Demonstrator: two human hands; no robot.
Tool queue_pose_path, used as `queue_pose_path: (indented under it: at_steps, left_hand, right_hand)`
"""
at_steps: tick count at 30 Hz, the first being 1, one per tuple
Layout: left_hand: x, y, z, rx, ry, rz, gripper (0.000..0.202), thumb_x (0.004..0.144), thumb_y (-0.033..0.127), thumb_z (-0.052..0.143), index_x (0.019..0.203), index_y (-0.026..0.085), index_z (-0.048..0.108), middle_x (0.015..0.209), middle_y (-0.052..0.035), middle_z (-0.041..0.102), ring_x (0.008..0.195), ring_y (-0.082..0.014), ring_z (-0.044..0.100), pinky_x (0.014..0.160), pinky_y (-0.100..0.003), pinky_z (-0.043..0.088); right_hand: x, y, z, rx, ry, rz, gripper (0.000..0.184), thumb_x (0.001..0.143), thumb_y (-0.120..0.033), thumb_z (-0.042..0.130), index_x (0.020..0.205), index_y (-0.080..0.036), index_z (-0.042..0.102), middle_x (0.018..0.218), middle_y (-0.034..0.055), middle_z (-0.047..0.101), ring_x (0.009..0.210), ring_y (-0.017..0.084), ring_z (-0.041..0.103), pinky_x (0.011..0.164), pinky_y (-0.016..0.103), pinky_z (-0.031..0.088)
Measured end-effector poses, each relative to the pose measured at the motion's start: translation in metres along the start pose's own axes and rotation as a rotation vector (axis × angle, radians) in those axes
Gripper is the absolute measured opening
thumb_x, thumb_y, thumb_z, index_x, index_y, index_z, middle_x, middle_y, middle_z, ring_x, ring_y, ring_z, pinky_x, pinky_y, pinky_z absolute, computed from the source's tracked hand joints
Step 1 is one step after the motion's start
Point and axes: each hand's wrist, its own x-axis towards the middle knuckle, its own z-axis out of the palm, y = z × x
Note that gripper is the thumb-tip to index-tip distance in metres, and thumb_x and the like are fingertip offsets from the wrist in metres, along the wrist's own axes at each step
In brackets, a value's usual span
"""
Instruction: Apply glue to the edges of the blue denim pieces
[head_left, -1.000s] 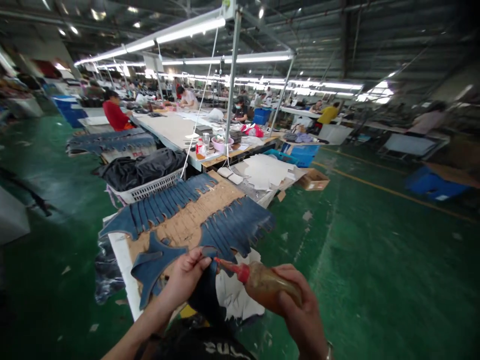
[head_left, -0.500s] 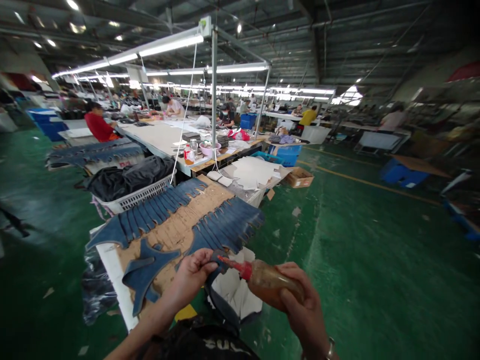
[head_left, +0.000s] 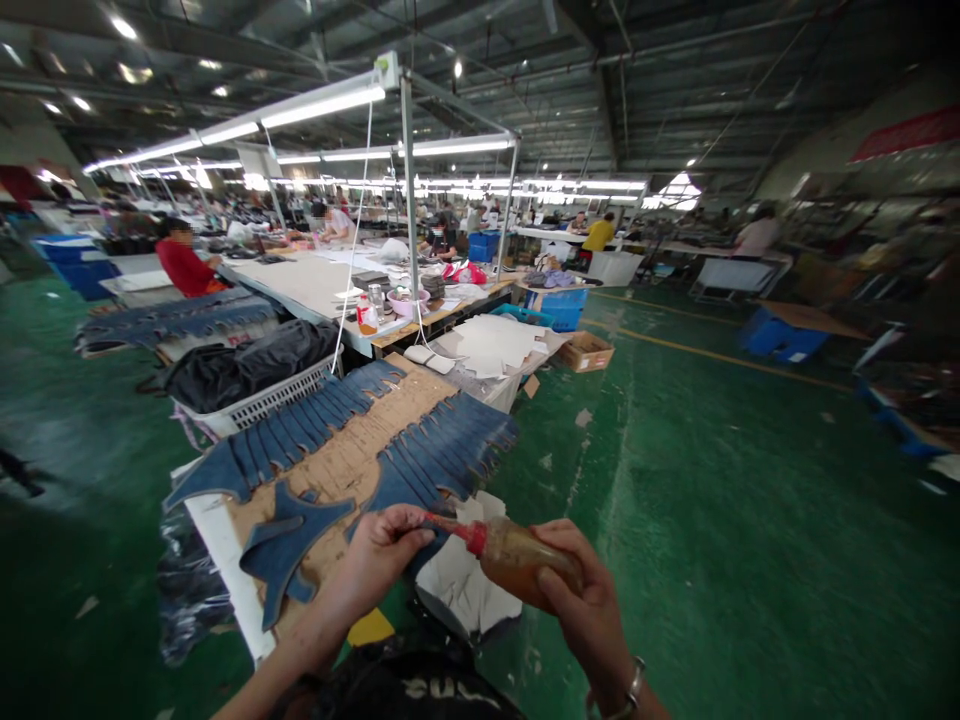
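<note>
My right hand [head_left: 577, 600] is closed round a squeeze bottle [head_left: 517, 558] of amber glue with a red nozzle, tilted to the left. The nozzle tip meets a dark blue fabric piece [head_left: 427, 548] pinched in my left hand [head_left: 375, 560]. Both hands hover over the near end of a cardboard-topped table [head_left: 360, 455]. On it lie two overlapping rows of blue cut pieces [head_left: 442, 455] and one separate blue piece [head_left: 289, 545].
White paper scraps [head_left: 465, 585] lie under my hands. A white basket of black cloth [head_left: 247, 365] stands left of the table. Long worktables [head_left: 315, 280] with seated workers stretch behind. A cardboard box [head_left: 589, 350] and blue crates sit on the green floor [head_left: 712, 480] at right.
The view has turned right and tipped up, so the table has slid left. My hands keep the same hold; the nozzle stays against the blue piece.
</note>
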Motion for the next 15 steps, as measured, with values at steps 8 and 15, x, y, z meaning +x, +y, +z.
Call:
queue_pose_path:
  at_steps: [8,15]
  left_hand:
    - [-0.013,-0.008,-0.001,0.069,0.059,0.021,0.011,0.061,0.027,0.076,0.065,0.018,0.072,0.062,-0.0003,0.068,0.058,-0.0146,0.059,0.059,-0.023,0.048]
    - [-0.025,-0.008,0.005,0.161,0.054,0.079,0.011,0.066,0.028,0.075,0.068,0.018,0.072,0.066,-0.0019,0.070,0.059,-0.0160,0.062,0.057,-0.024,0.051]
  right_hand:
    - [-0.011,0.002,-0.012,0.021,0.121,0.050,0.023,0.070,-0.039,0.072,0.087,-0.024,0.069,0.095,0.0046,0.064,0.090,0.023,0.061,0.079,0.035,0.051]
    - [-0.019,0.005,-0.014,-0.011,0.094,0.126,0.024,0.068,-0.039,0.074,0.085,-0.023,0.070,0.090,0.0041,0.066,0.086,0.022,0.062,0.077,0.033,0.051]
